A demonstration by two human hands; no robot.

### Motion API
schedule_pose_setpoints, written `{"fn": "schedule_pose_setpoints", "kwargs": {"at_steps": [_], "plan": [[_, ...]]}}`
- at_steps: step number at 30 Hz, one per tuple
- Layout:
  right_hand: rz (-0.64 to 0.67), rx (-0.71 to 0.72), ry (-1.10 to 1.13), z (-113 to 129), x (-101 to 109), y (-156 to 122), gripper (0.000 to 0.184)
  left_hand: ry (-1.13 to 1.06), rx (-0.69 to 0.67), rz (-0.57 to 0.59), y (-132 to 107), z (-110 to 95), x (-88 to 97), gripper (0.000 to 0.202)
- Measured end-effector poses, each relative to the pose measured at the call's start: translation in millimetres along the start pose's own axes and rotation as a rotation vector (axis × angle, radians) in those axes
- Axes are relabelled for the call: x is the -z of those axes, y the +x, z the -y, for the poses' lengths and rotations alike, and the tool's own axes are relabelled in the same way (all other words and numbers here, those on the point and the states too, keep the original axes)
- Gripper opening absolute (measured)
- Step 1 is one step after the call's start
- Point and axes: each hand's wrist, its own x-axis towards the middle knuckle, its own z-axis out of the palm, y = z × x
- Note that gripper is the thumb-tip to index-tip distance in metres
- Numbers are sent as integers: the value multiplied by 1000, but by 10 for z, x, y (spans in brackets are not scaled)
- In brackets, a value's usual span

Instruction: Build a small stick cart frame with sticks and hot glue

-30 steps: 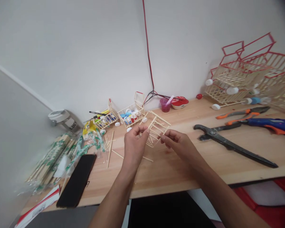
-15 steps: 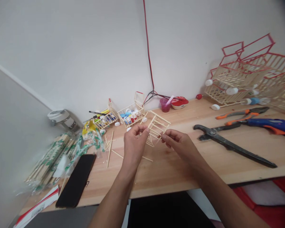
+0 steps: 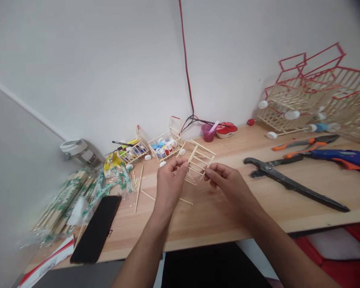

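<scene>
A small open frame of thin wooden sticks point(image 3: 198, 160) hangs just above the wooden table point(image 3: 228, 208), near the middle. My left hand point(image 3: 169, 184) pinches its left side with the fingers closed. My right hand point(image 3: 226, 182) pinches a stick on its right side, fingers closed too. Loose wooden sticks point(image 3: 139, 186) lie on the table to the left of my hands.
Packs of chopsticks in green-printed wrappers point(image 3: 69, 200) and a black phone point(image 3: 96, 228) lie at the left. Small stick baskets with bottle caps point(image 3: 165, 146) stand at the wall. Big black shears point(image 3: 291, 184), orange pliers point(image 3: 306, 142) and a blue glue gun point(image 3: 345, 158) lie right. Larger red-trimmed stick baskets point(image 3: 315, 100) stand far right.
My right hand has moved a little leftward along the frame, and the frame has tilted slightly. The left hand has barely moved.
</scene>
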Motion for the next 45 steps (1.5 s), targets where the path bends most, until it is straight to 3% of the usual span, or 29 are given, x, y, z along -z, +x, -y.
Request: {"fn": "schedule_pose_setpoints", "kwargs": {"at_steps": [9,16,28,36,40,45], "plan": [[15,-6,36,-71,31,22,35,107,-46,52,2,-15,40,15],[37,-15,47,-121,43,51,36,25,-38,91,7,40,42,17],[14,-8,-1,-110,67,31,40,76,-19,23,-25,36,25,16],[-58,-1,33,-102,81,-7,40,202,-141,-6,-7,-116,78,13],[-176,108,-133,-85,398,-108,40,272,-225,-49,47,-161,151,12],[-451,183,-600,33,1266,-256,37,257,-258,-35,126,-143,164,12]]}}
